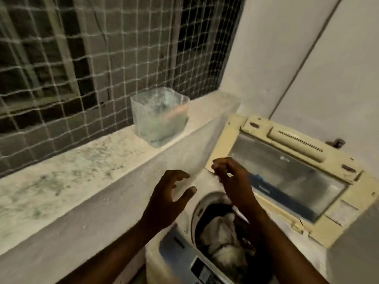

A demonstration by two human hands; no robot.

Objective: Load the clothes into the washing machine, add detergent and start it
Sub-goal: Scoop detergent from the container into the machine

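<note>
Nearest to the camera, the control panel [184,257] of the washing machine [153,255] is seen at the bottom edge, and just behind it the round opening of the drum is found. The clothes [223,240], white and dark ones, are already laid inside the drum. Both bare forearms are raised over the machine. The left hand [168,193] is held in the air beside the drum with its fingers spread and bent, and nothing is gripped by it. The right hand [231,179] is held above the drum with its fingers curled at the top; because of the blur it cannot be told whether something small is pinched. Behind the hands the lid [287,173] is stood open, tilted back toward the wall [266,58]. Further left, a clear plastic container [160,119] is placed on the stained ledge [71,160]. Behind the ledge a window is covered by a white net [102,48].
</note>
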